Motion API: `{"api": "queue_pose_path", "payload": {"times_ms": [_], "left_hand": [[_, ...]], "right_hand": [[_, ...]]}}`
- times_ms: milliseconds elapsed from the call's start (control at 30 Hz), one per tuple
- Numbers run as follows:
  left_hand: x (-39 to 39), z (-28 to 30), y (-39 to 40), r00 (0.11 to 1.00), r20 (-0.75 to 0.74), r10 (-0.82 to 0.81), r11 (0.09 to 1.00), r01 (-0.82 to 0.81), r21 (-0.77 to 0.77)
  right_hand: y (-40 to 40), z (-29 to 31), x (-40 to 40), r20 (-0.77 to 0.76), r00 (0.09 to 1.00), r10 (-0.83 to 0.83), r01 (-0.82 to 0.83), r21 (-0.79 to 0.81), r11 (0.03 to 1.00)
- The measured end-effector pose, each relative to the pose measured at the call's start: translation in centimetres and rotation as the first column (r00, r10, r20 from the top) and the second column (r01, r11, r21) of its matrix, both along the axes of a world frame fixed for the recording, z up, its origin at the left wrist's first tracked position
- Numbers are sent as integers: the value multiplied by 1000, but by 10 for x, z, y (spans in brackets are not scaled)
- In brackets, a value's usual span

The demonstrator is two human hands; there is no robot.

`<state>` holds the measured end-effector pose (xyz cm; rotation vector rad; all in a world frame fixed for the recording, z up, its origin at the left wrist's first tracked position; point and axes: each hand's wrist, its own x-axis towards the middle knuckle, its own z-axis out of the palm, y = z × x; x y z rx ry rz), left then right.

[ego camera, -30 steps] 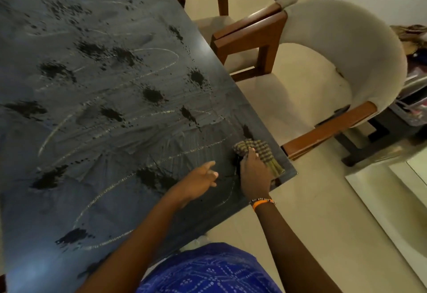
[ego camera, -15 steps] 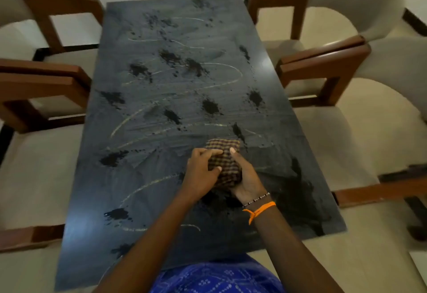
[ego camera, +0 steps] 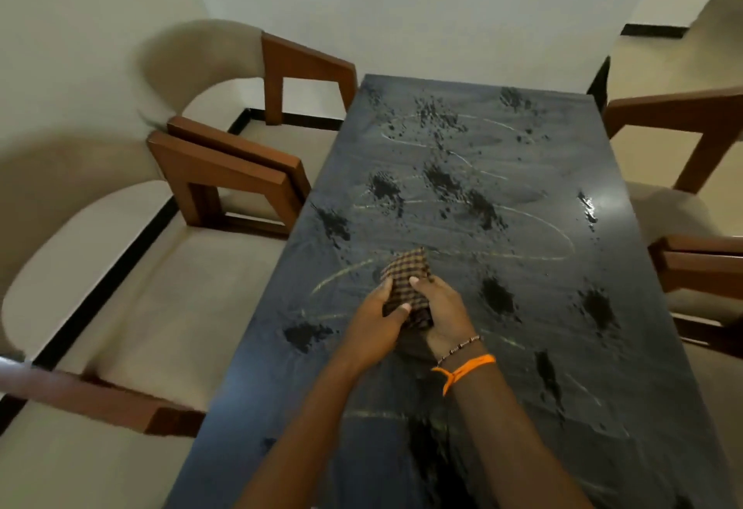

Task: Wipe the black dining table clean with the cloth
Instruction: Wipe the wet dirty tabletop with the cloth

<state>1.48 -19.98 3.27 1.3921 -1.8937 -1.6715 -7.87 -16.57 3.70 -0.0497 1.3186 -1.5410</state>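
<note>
Checked cloth (ego camera: 406,287) is bunched between left hand (ego camera: 376,317) and right hand (ego camera: 444,317), both gripping it, probably to form a pad, near the middle of the black dining table (ego camera: 522,348); dark blotches (ego camera: 496,293) surround it.

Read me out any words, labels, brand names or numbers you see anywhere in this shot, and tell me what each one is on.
None: no readable text shows anywhere in this view.
The black table carries only dark splotches and pale curved streaks, not writing.
The checked cloth, held by the left hand and right hand, shows a woven pattern only.
The orange wristband and the chairs bear no print.
</note>
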Motion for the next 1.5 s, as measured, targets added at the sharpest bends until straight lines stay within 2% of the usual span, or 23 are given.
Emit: {"api": "queue_pose_path", "payload": {"times_ms": [67,100,167,200,233,300,367,433,467,533,600,667,767,900,967,1033,1100,1167,1233,1333,1400,1433,1500], "left_hand": [[-4,5,-32,997,-64,-33,999,33,1],[-3,4,-47,995,-74,-69,998,70,3],[0,-2,-75,990,-18,-139,990,139,-30],[3,-8,-90,988,22,-151,986,153,-66],[7,-16,-105,986,61,-153,982,159,-104],[13,-33,-135,977,155,-145,968,172,-183],[22,-48,-161,943,302,-139,935,225,-273],[32,-61,-188,900,419,-124,898,281,-338],[38,-67,-200,888,446,-110,887,291,-360],[49,-74,-218,891,448,-78,888,267,-375],[57,-79,-232,914,401,-66,915,216,-341],[62,-83,-240,924,371,-89,927,214,-309],[67,-87,-243,918,371,-142,913,267,-310],[67,-85,-245,893,411,-183,874,340,-349],[62,-84,-243,872,447,-197,850,380,-365],[53,-83,-238,831,509,-224,817,445,-367],[45,-84,-234,792,555,-254,790,501,-353],[39,-87,-233,766,584,-268,784,526,-330],[37,-90,-233,768,584,-263,792,517,-323],[38,-93,-234,780,572,-254,791,508,-342],[38,-94,-234,785,569,-247,788,504,-354],[38,-94,-234,787,568,-241,788,501,-359],[37,-94,-233,791,565,-235,790,495,-363]], "right_hand": [[-39,12,-16,-246,968,-45,52,24,998],[-59,16,-26,-459,888,-30,73,76,994],[-93,23,-44,-822,560,104,129,211,969],[-111,23,-50,-894,417,164,159,249,955],[-129,21,-53,-919,335,205,159,270,950],[-169,3,-59,-899,278,338,100,378,921],[-195,-26,-65,-795,227,562,-14,575,818],[-208,-62,-71,-672,66,738,-31,738,674],[-210,-81,-72,-645,-10,764,12,764,645],[-213,-109,-68,-674,-107,731,131,719,682],[-231,-122,-56,-715,-115,689,192,665,722],[-260,-124,-42,-721,-115,683,174,663,728],[-311,-122,-11,-716,-178,675,77,673,735],[-337,-120,28,-693,-380,612,-127,695,708],[-325,-120,23,-714,-438,546,-211,672,710],[-304,-121,-1,-738,-436,515,-213,640,738],[-280,-122,-37,-718,-415,558,-97,646,757],[-250,-123,-81,-693,-331,640,63,660,748],[-211,-122,-127,-680,-186,709,233,670,705],[-169,-118,-166,-689,119,715,421,687,592],[-172,-118,-164,-704,230,672,480,682,551],[-183,-119,-157,-712,243,659,487,677,552],[-216,-120,-135,-712,195,674,445,677,586]]}}
